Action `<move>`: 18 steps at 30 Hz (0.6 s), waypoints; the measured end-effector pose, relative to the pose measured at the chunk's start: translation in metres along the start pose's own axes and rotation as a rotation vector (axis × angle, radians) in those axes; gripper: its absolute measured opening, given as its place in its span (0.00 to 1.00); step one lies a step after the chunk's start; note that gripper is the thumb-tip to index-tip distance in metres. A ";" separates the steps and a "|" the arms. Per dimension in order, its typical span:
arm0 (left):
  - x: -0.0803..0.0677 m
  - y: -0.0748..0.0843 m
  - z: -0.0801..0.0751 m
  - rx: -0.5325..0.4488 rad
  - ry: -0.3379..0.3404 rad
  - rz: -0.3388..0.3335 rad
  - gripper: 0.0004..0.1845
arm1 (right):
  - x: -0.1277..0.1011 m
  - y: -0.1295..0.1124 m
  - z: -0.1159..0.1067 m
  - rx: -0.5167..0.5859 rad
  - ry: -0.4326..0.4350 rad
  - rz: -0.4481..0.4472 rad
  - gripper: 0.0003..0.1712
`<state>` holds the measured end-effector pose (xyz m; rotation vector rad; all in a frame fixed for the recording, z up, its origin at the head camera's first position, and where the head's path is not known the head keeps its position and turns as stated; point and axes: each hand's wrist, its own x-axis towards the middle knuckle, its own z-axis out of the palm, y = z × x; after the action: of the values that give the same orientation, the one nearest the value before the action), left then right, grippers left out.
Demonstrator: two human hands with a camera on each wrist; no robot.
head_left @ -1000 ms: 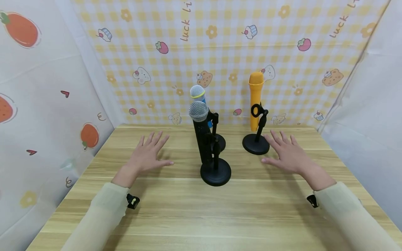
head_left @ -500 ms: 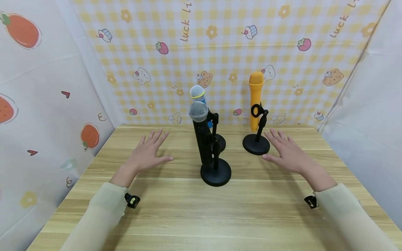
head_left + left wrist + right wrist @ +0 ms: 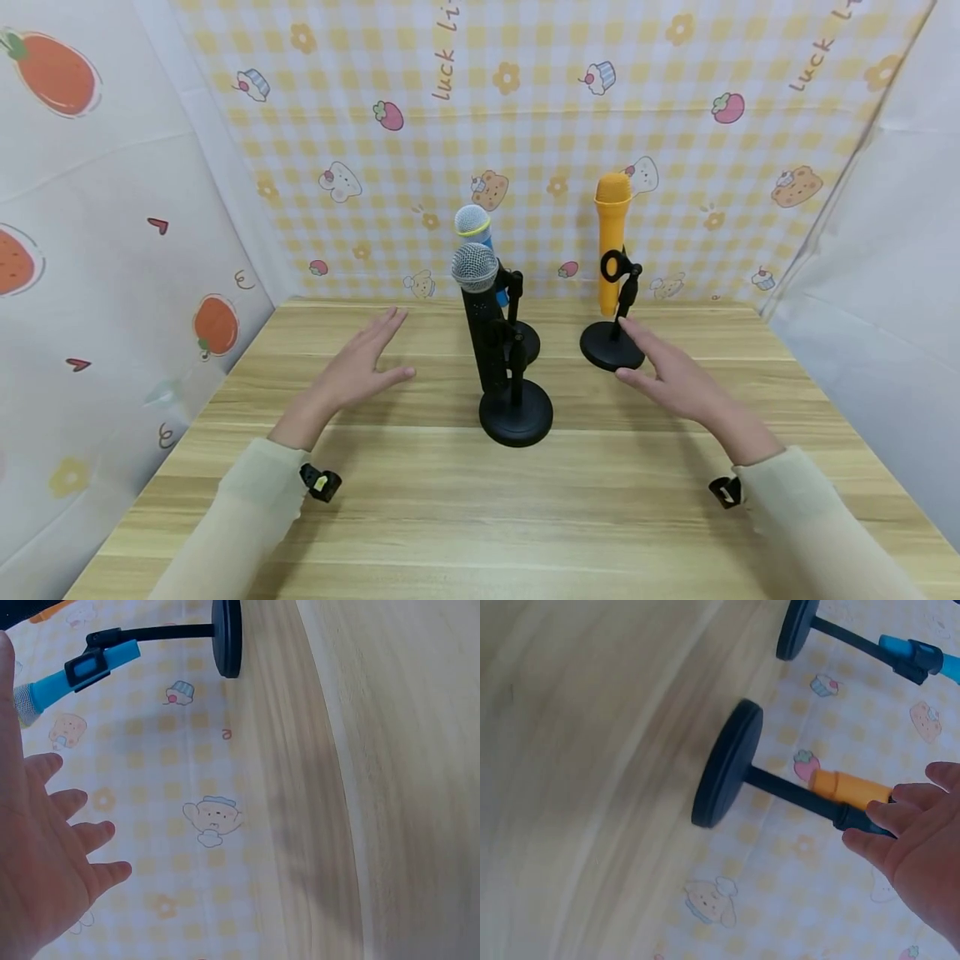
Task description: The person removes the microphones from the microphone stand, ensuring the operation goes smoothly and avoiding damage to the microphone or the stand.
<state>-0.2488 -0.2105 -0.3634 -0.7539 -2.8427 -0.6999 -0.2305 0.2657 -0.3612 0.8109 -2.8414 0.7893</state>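
Observation:
Three microphones sit in black desk stands. The black microphone [image 3: 484,337] leans in the nearest stand [image 3: 516,414]. Behind it, a blue microphone [image 3: 60,691] with a silver mesh head is held in the clip of its own stand [image 3: 227,637]. To the right, an orange microphone [image 3: 611,242] is in the clip of a third stand [image 3: 727,765]. My left hand [image 3: 355,369], fingers extended and thumb apart, is over the table left of the microphones and holds nothing. My right hand [image 3: 677,377], fingers straight, is nearest the orange microphone's stand; contact cannot be told.
A wood-grain table [image 3: 480,517] lies under everything. A yellow checked cloth [image 3: 525,142] with printed pictures hangs behind it. White cloths [image 3: 112,275] form the left and right sides.
My right hand has moved slightly left, closer to the orange microphone's stand. My left hand has turned a little and its fingers have drawn together. The microphones have stayed in place.

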 end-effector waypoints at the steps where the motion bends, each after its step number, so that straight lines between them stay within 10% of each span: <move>1: 0.000 0.000 0.000 -0.014 0.008 0.006 0.48 | 0.001 0.000 0.002 0.012 0.011 -0.009 0.44; 18: 0.005 0.004 0.010 -0.307 0.093 0.073 0.43 | 0.012 -0.013 0.035 0.336 0.150 -0.050 0.39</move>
<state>-0.2508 -0.2009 -0.3693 -0.8350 -2.6408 -1.1438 -0.2322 0.2327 -0.3830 0.8140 -2.5829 1.2832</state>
